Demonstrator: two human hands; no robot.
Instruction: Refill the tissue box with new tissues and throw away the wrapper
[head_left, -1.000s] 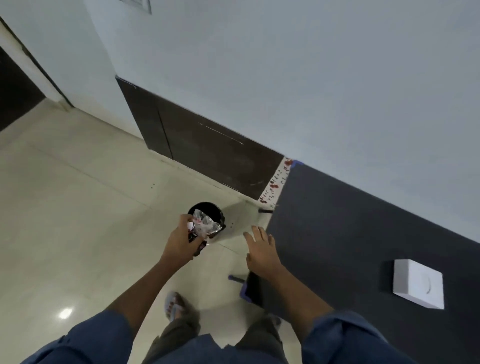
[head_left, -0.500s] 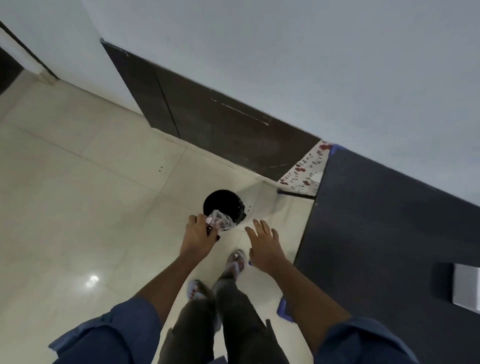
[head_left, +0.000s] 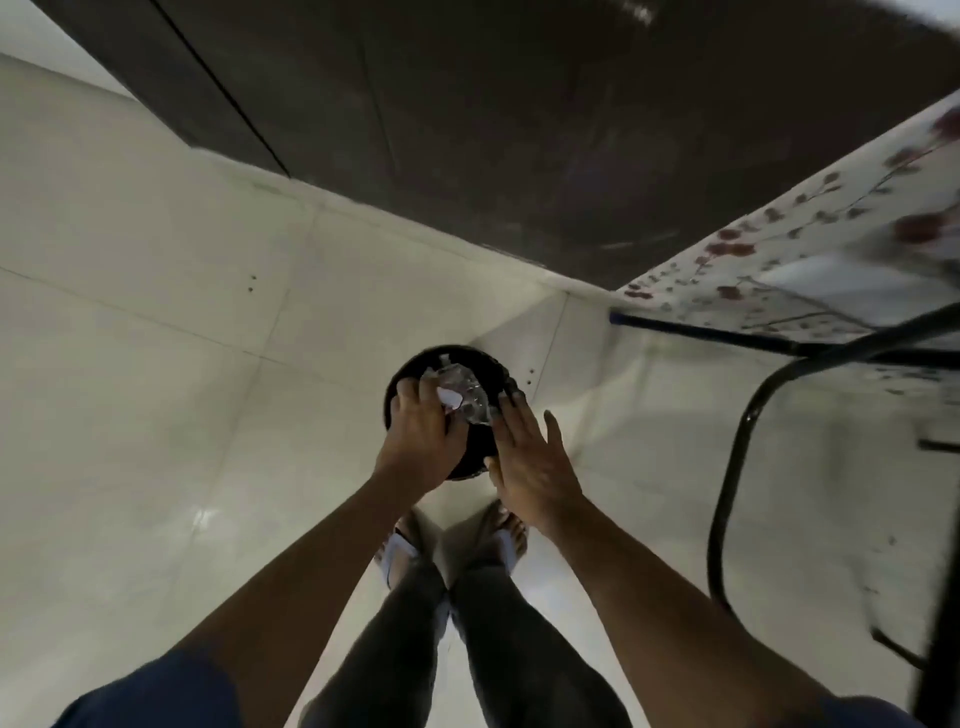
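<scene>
A round black bin (head_left: 480, 361) stands on the pale tiled floor directly below me. My left hand (head_left: 421, 441) holds the crumpled clear plastic wrapper (head_left: 465, 397) over the bin's mouth, fingers closed around it. My right hand (head_left: 532, 457) hovers just to the right of the wrapper, fingers spread and flat, its fingertips at the bin's right rim and holding nothing. The tissue box is out of view.
A dark wooden panel (head_left: 519, 130) runs along the wall behind the bin. At the right, a floral cloth (head_left: 810, 260) hangs from a table with black metal legs (head_left: 737, 441). My feet (head_left: 452, 540) stand just in front of the bin.
I have stepped up to the bin and leaned over it. My left hand carried the wrapper over the bin's opening and my right hand came in beside it.
</scene>
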